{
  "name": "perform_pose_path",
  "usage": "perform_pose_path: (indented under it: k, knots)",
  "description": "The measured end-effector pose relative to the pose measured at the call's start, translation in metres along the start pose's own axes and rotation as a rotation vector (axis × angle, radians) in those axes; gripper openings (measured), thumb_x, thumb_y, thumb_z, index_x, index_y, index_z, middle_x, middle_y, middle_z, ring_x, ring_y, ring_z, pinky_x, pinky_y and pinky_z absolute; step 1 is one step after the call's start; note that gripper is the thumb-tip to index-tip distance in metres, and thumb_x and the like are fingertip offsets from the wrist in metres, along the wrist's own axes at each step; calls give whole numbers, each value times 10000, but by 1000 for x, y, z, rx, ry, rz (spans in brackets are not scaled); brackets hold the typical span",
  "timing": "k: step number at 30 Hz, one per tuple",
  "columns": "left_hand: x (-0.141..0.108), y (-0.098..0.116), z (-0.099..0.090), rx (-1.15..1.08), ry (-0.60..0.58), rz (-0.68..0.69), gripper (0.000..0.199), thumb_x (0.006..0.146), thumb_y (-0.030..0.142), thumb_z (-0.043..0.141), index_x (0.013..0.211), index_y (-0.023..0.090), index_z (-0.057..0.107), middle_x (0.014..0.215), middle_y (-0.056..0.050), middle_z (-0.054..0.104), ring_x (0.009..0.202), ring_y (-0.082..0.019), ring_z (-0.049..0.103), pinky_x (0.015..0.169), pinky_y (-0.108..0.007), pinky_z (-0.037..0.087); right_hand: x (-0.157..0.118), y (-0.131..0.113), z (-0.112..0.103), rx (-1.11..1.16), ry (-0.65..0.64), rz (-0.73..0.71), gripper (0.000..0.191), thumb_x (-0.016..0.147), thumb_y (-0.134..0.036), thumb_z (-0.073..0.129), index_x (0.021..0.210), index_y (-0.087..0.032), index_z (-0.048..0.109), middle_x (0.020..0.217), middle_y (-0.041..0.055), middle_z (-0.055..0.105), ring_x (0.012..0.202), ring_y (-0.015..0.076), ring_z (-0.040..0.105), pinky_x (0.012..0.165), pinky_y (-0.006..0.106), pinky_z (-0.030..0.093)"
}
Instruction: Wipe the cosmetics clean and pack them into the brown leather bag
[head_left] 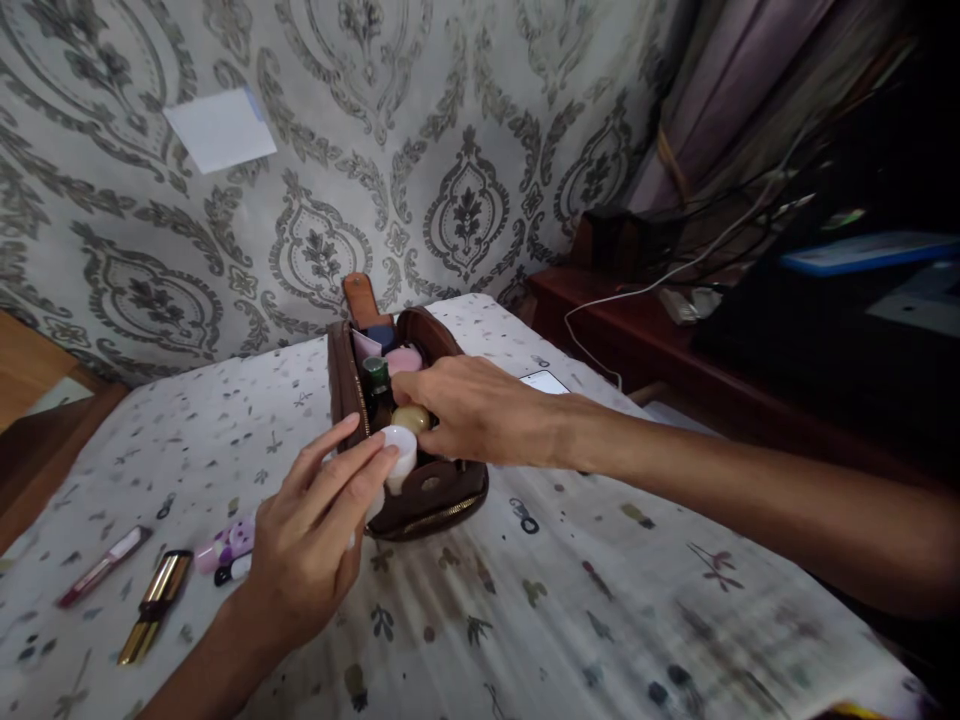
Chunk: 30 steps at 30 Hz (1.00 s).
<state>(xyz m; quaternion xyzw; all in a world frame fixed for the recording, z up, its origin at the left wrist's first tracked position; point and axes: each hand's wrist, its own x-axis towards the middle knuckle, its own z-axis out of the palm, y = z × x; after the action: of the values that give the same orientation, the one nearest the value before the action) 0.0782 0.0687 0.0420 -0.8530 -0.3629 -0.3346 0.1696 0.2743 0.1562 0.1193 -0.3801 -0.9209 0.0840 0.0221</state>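
A brown zippered bag (431, 505) lies unzipped on the bed. My left hand (315, 520) is at its near left edge, fingers closed on a small white jar (403, 455); the thumb is mostly hidden. Reaching into the bag from the right, my right hand (480, 410) has its thumb and index finger around a round yellowish object (410, 419), whose kind I cannot make out. Inside the bag, a dark green bottle (376, 375) stands beside a pink round item (405, 360). An orange-brown strap (361, 300) sticks up at the back.
Left of my left hand lie a gold and black tube (156, 605), a dark red slim tube (105, 567) and a purple-patterned tube (225, 543). A phone (545, 382) lies beyond my right forearm. A white cable (652, 285) hangs over the dark red furniture (555, 290).
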Motion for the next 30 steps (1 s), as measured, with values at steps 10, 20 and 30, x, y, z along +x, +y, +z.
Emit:
perform_pose_path:
  k: [10, 20, 30]
  knots:
    - [-2, -1, 0, 25, -39, 5, 514, 884, 12, 426, 1364, 141, 556, 1289, -130, 679, 1353, -300, 515, 1072, -482, 517, 6, 1, -7, 57, -114, -57, 102, 791, -115, 623, 864, -154, 683, 772, 43, 660, 720, 170, 591, 579, 263, 308]
    - [-3, -2, 1, 65, -54, 20, 528, 876, 27, 422, 1380, 125, 543, 1322, -132, 665, 1386, -288, 500, 1092, -444, 514, 3, 1, -5, -31, -113, -100, 138, 830, -104, 593, 916, -133, 696, 878, 95, 698, 798, 199, 631, 589, 266, 341]
    - [-6, -5, -2, 51, -88, 1, 554, 908, 41, 383, 1438, 155, 494, 1405, -109, 622, 1417, -251, 479, 1115, -430, 503, -17, -2, -11, 135, 93, -100, 224, 849, -25, 491, 780, -148, 665, 648, -2, 582, 580, 110, 434, 589, 259, 298]
